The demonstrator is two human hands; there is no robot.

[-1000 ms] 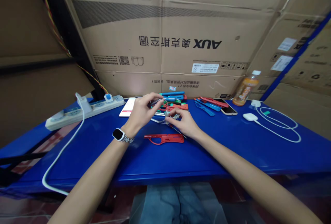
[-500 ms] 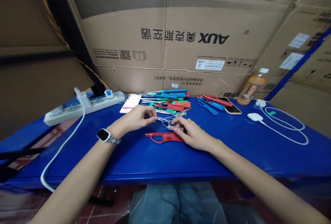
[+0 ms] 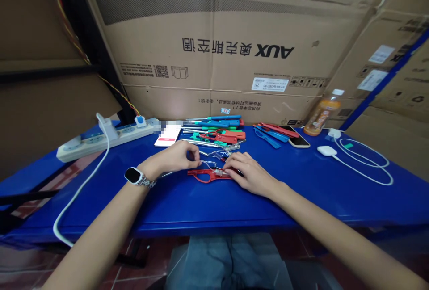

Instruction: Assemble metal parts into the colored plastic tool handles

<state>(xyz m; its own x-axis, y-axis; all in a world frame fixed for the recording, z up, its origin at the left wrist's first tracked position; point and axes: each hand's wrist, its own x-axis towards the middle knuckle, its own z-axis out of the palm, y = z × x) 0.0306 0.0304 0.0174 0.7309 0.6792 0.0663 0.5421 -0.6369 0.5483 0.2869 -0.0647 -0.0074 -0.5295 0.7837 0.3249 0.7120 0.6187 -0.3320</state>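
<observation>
A red lighter shell half with a trigger loop lies on the blue table in front of me. My right hand rests over its right part, its fingers closed on a small clear lighter tank at the shell. Thin pale wires run from there toward my left hand. That hand, with a watch on its wrist, pinches a thin metal tube, whose end shows below the palm. Just behind my hands lie more wired lighter parts, including metal tubes.
Several blue, green and red lighters are piled at the back. Red and blue shells lie beside a phone. An orange drink bottle, a white charger case and cable are at right. A power strip stands left, cardboard behind.
My right hand has brought the clear tank down and toward me, onto the red shell. My left hand has moved slightly nearer too, with the metal tube now showing below it.
</observation>
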